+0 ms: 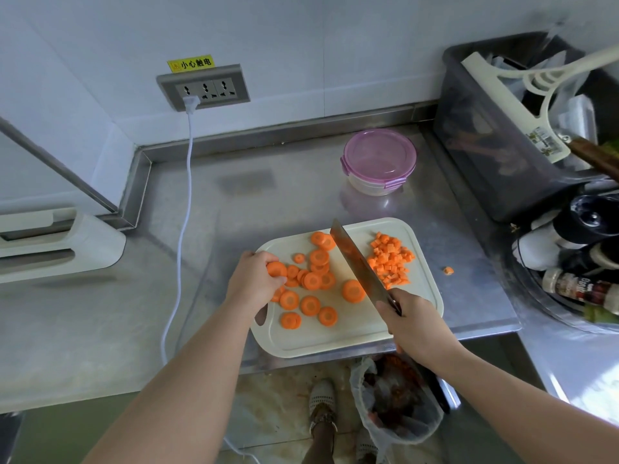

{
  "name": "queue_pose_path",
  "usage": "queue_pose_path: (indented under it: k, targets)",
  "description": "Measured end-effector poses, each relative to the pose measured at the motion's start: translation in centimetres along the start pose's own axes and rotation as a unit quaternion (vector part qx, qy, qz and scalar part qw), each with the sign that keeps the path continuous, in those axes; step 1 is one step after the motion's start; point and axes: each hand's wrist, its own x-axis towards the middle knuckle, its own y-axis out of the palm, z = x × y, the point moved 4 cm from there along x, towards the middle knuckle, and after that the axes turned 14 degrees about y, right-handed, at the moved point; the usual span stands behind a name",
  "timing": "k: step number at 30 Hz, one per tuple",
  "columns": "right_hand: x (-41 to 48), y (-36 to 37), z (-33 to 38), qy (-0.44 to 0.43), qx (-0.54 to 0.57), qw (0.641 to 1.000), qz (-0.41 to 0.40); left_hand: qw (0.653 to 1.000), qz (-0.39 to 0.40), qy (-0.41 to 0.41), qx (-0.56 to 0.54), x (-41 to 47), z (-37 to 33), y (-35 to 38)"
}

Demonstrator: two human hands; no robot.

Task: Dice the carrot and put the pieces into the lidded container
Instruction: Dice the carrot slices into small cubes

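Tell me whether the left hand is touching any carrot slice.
Touching. The head view shows the left hand pinching a carrot slice, with no gap between them.

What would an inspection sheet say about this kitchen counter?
Surface: steel counter; cutting board at its front edge.
Job's things: carrot slices and diced pieces on board; container behind, lid on.
Clutter: one stray piece right of the board.
Hands: left hand grips a slice; right hand holds knife.
Cables: white cable from wall socket, down over the counter.
Surroundings: dark bin, spice bottles at right; waste bag below.
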Motion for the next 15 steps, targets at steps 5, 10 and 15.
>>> queue_pose_path:
  k: [5, 10, 15]
  targets:
    - [-0.1, -0.4, 0.0, -0.003, 0.014, 1.0, 0.0, 0.995, -0.017, -0.004, -0.103, 0.1, 0.4, -1.1]
    - [-0.4, -1.0, 0.0, -0.004, 0.047, 0.999, 0.015, 0.983, -0.138, 0.038, -0.114, -1.3, -2.1, -3.5]
    - [-0.6, -1.9, -0.5, -0.002, 0.058, 0.998, 0.003, 0.977, -0.056, 0.207, -0.005, -2.3, -8.0, 1.2]
